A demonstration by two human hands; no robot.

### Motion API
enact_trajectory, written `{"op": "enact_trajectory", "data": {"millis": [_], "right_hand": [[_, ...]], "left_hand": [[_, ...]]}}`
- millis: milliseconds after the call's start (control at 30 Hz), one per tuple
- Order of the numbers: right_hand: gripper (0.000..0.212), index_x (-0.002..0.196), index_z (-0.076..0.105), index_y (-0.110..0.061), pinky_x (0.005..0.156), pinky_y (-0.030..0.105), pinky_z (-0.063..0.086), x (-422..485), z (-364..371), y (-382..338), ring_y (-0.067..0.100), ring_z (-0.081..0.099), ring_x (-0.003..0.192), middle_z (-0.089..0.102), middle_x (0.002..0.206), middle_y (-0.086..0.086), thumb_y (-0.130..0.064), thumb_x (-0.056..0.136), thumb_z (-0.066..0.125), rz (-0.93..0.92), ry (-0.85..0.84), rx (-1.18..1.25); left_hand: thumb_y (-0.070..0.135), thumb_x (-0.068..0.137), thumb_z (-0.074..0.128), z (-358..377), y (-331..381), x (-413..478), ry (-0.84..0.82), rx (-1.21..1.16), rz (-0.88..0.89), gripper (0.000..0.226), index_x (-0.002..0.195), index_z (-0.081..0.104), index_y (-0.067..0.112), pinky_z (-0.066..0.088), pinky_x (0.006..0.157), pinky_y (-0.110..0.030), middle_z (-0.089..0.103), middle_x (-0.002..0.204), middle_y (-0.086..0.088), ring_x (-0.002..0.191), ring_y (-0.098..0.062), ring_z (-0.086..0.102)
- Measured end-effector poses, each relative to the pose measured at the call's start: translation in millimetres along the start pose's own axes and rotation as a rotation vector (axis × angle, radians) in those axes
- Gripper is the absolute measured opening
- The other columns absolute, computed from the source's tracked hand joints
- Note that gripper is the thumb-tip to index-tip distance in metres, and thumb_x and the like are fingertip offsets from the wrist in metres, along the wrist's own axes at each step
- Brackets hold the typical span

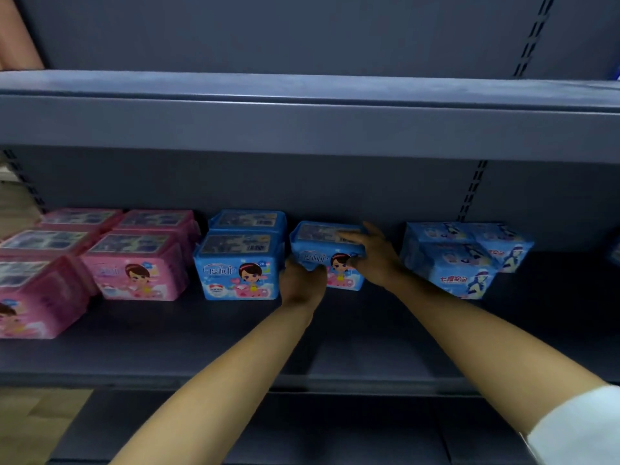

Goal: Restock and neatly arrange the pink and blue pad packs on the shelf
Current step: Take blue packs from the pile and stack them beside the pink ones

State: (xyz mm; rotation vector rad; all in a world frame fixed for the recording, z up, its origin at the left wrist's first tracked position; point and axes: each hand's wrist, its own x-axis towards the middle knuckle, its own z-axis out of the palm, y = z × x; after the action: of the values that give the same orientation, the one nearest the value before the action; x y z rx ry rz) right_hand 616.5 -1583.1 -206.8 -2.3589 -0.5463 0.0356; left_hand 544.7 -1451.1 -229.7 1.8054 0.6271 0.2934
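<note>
A single blue pad pack (327,250) stands on the grey shelf (201,344), near the back. My left hand (302,283) grips its lower left corner. My right hand (374,255) holds its right end, fingers over the top and thumb on the front. To its left stand blue pad packs (240,263) in a row running front to back. Further left are several pink pad packs (134,263), with one pink pack (30,297) nearer the front edge.
Lighter blue packs (469,256) with a different print lie in a loose heap to the right of my hands. The upper shelf board (302,105) hangs low above the packs. A slotted upright (471,189) runs down the back panel.
</note>
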Motion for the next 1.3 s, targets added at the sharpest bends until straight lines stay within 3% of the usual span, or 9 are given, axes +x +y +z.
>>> {"op": "enact_trajectory", "data": {"millis": [233, 333, 367, 533, 733, 900, 1033, 1133, 1300], "right_hand": [[0.061, 0.140, 0.045, -0.029, 0.107, 0.022, 0.025, 13.6, 5.8, -3.2, 0.022, 0.016, 0.145, 0.010, 0.158, 0.005, -0.003, 0.088, 0.063, 0.017, 0.007, -0.003], [0.064, 0.141, 0.043, -0.027, 0.106, 0.031, 0.041, 16.8, 7.9, -4.2, 0.025, 0.031, 0.138, 0.019, 0.152, 0.006, -0.003, 0.086, 0.065, 0.019, 0.032, 0.020], [0.067, 0.142, 0.039, -0.026, 0.104, 0.033, 0.043, 17.2, 8.1, -5.1, 0.025, 0.035, 0.135, 0.022, 0.149, 0.006, -0.003, 0.085, 0.066, 0.030, 0.036, 0.030], [0.071, 0.142, 0.038, -0.018, 0.103, 0.024, 0.037, 20.9, 6.9, -5.1, 0.020, 0.042, 0.125, 0.030, 0.139, 0.007, -0.021, 0.081, 0.074, 0.064, 0.062, 0.069], [0.065, 0.143, 0.040, -0.024, 0.098, 0.025, 0.043, 31.2, 10.9, 0.2, 0.021, 0.046, 0.125, 0.039, 0.141, 0.007, -0.016, 0.085, 0.070, 0.059, 0.068, 0.045], [0.063, 0.144, 0.038, -0.027, 0.093, 0.025, 0.045, 39.1, 13.5, 2.7, 0.022, 0.046, 0.124, 0.037, 0.143, 0.007, -0.014, 0.088, 0.065, 0.060, 0.064, 0.028], [0.063, 0.147, 0.033, -0.028, 0.093, 0.025, 0.047, 44.7, 16.2, 4.7, 0.024, 0.046, 0.124, 0.036, 0.144, 0.011, -0.016, 0.092, 0.061, 0.058, 0.086, -0.055], [0.069, 0.149, 0.027, -0.025, 0.100, 0.029, 0.042, 44.2, 15.8, 3.1, 0.025, 0.042, 0.128, 0.033, 0.145, 0.012, -0.025, 0.091, 0.063, 0.046, 0.073, -0.118], [0.081, 0.150, 0.023, -0.020, 0.107, 0.030, 0.034, 38.7, 20.1, -2.8, 0.026, 0.037, 0.131, 0.028, 0.145, 0.013, -0.034, 0.085, 0.069, 0.035, 0.084, -0.150]], "left_hand": [[0.012, 0.086, 0.058, -17.1, 24.0, 16.6, -0.006, 0.242, 0.265, 0.038, 0.123, 0.050, 0.004, 0.051, 0.079, -0.035, 0.056, 0.118, -0.015, 0.103, -0.028, 0.057], [0.006, 0.086, 0.052, -36.9, 45.9, 26.8, -0.024, 0.406, 0.447, 0.003, 0.085, 0.052, 0.003, 0.038, 0.056, -0.028, 0.054, 0.082, -0.010, 0.078, -0.024, 0.054], [0.005, 0.086, 0.051, -43.5, 51.1, 31.7, -0.020, 0.476, 0.487, 0.009, 0.077, 0.051, 0.005, 0.037, 0.056, -0.027, 0.052, 0.075, -0.010, 0.074, -0.024, 0.053], [0.020, 0.087, 0.058, -73.4, 54.7, 65.9, -0.066, 0.958, 0.587, 0.013, 0.091, 0.060, 0.008, 0.046, 0.074, -0.035, 0.061, 0.102, -0.014, 0.098, -0.029, 0.058], [0.025, 0.091, 0.057, -81.9, 48.4, 82.5, -0.187, 0.935, 0.554, 0.024, 0.108, 0.063, 0.009, 0.043, 0.078, -0.031, 0.064, 0.112, -0.011, 0.103, -0.027, 0.059], [0.019, 0.091, 0.053, -83.6, 45.6, 94.2, -0.171, 0.861, 0.525, 0.024, 0.068, 0.047, 0.020, 0.039, 0.064, -0.030, 0.061, 0.084, -0.011, 0.080, -0.026, 0.058], [0.016, 0.092, 0.051, -82.5, 44.6, 99.2, -0.221, 0.828, 0.547, 0.019, 0.102, 0.065, 0.009, 0.043, 0.065, -0.029, 0.066, 0.090, -0.013, 0.079, -0.025, 0.060], [0.019, 0.092, 0.056, -81.9, 45.3, 98.8, -0.276, 0.819, 0.559, 0.040, 0.132, 0.056, 0.015, 0.042, 0.079, -0.026, 0.063, 0.122, -0.011, 0.105, -0.025, 0.060], [0.028, 0.088, 0.064, -83.8, 47.6, 101.6, -0.341, 0.838, 0.548, 0.055, 0.140, 0.047, 0.020, 0.037, 0.090, -0.024, 0.052, 0.139, -0.006, 0.123, -0.023, 0.050]]}}
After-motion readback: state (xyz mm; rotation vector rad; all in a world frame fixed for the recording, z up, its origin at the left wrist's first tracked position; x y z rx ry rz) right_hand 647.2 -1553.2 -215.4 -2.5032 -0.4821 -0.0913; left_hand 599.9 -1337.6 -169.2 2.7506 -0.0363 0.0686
